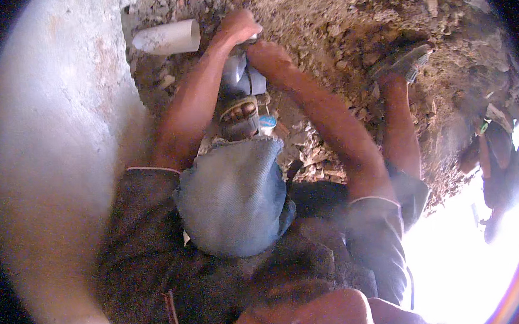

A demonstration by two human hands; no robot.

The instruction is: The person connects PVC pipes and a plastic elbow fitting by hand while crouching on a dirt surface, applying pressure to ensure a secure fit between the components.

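Note:
My left hand is closed at the far end of my reach, its knuckles up. A small pale bit of something shows under its fingers, too little to name. Right against it is my right hand, curled at the upper end of a grey plastic pipe fitting. Most of its fingers are hidden, and what they grip cannot be made out. The grey fitting sits just beyond my sandaled foot. Left of my left wrist lies a cut length of white pipe on the dirt.
A pale plastered wall rises close on my left. Rubble and loose soil cover the ground ahead. A small can with a blue top stands beside my foot. Another person is at the far right, near bright light.

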